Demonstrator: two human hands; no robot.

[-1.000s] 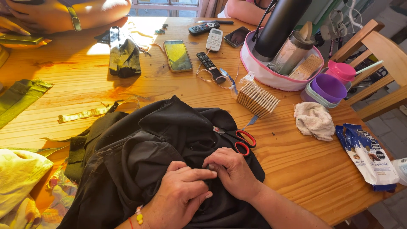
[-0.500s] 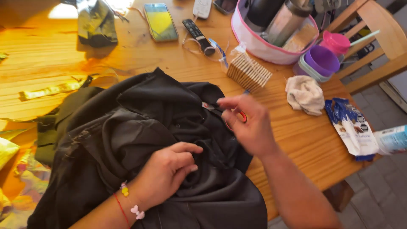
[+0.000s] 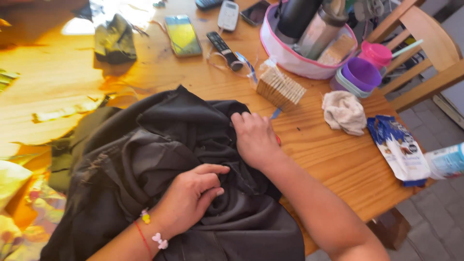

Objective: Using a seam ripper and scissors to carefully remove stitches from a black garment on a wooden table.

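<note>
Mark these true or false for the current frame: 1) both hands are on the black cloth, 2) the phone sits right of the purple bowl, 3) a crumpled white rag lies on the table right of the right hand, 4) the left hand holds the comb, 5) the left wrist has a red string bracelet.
1) True: the left hand and the right hand both rest on the black cloth.
2) False: the phone lies well left of the purple bowl.
3) True: the white rag lies on the table.
4) False: the comb lies on the table, untouched.
5) True: the red string bracelet is there, with small charms.
</note>
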